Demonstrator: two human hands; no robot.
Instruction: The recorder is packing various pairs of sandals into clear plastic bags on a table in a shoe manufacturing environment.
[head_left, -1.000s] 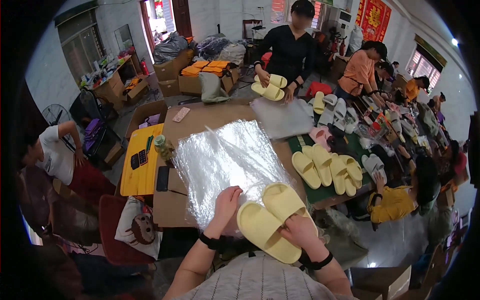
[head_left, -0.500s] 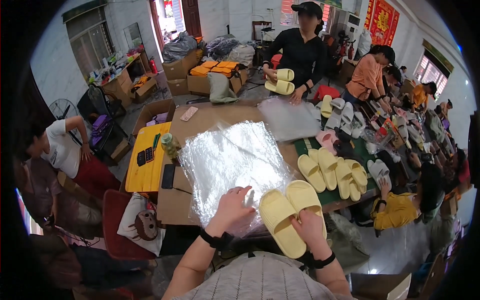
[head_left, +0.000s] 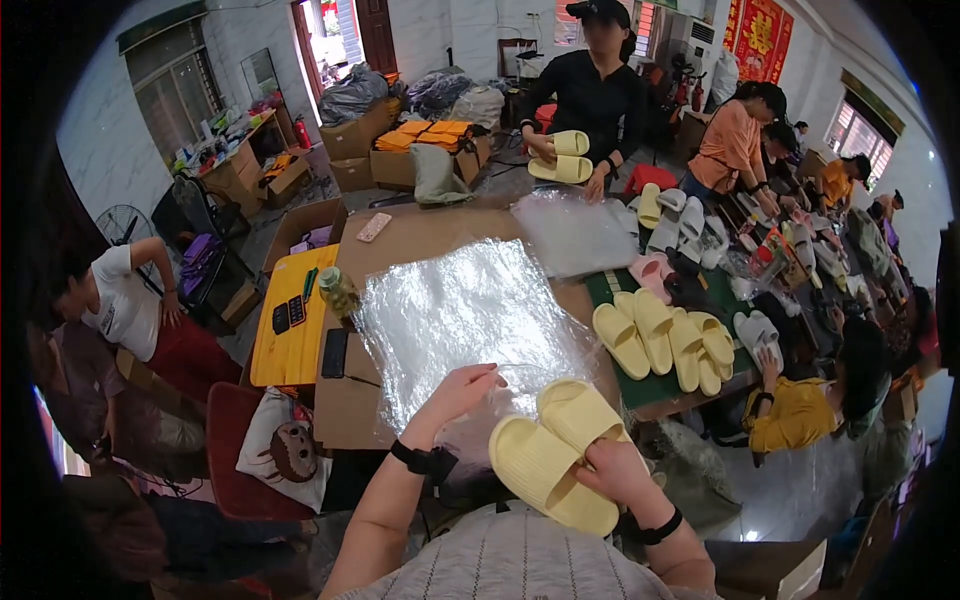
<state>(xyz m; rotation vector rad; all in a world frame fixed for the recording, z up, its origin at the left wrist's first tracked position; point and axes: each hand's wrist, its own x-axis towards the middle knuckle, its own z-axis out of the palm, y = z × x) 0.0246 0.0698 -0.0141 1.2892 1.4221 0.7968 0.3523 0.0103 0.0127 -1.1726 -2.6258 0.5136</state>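
A pair of pale yellow slippers (head_left: 535,460) is gripped in my right hand (head_left: 620,472), the thumb and fingers closed around the foot openings. The pair is held tilted in front of my body, over the near table edge. My left hand (head_left: 462,392) is at the near edge of a stack of clear plastic bags (head_left: 455,300), with thumb and fingers pinched on the film of the top bag. That bag's edge lifts a little beside my fingertips, next to the slipper toes. Light glare hides part of the film.
More yellow slippers (head_left: 655,335) stand on a green mat (head_left: 640,385) to the right. Left are a glass jar (head_left: 338,290), a black phone (head_left: 335,353) and a yellow stool (head_left: 280,350). Across the table, a person (head_left: 590,95) holds yellow slippers near another bag stack (head_left: 572,235).
My right hand has brought the slippers left and slightly down. My left fingers have closed from spread to a pinch at the bag's edge.
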